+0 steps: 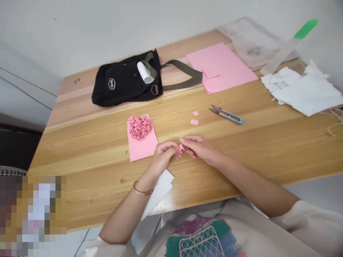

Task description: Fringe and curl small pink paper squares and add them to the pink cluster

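Observation:
Between the fingertips of my left hand (166, 152) and my right hand (197, 147) is a small piece of pink paper (181, 146). Both hands are closed in a pinch on it, just above the wooden table. Beyond them lie two small pink paper pieces (194, 122). A pair of thread snips (227, 115) with blue handles rests farther right. Left of my left hand, a bunch of pink curled strips (140, 127) sits on a pink paper sheet (143, 150). White paper (160, 191) lies partly under my left forearm.
A black bag (120, 84) with a white roll (145, 72) on it lies at the back. Large pink sheets (227, 67) and a clear plastic bag (254, 39) are back right. Crumpled white paper (305, 89) and a green-tipped translucent strip (307, 29) stand at the right.

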Motion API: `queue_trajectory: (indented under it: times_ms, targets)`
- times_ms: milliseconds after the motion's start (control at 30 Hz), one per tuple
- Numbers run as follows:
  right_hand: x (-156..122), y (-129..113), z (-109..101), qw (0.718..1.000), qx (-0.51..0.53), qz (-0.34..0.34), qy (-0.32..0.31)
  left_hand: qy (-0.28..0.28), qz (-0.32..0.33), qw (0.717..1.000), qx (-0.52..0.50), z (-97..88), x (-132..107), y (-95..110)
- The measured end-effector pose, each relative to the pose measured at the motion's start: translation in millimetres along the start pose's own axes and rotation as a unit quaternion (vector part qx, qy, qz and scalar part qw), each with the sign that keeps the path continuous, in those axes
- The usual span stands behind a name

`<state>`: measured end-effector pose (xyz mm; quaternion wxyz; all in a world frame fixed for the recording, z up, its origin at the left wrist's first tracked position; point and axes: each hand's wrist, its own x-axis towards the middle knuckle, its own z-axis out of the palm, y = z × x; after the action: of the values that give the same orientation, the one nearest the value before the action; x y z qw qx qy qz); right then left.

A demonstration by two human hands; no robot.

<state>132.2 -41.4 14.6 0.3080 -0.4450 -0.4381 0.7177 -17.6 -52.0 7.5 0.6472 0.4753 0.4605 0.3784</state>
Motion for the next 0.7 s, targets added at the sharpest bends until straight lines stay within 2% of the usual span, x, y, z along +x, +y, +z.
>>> queue_trajectory:
  times_ms: [700]
  targets:
    - [1.1,2.1,0.6,1.0,-0.018,-0.008,-0.009,0.018,0.008,1.0,0.019,1.4,0.7,1.3]
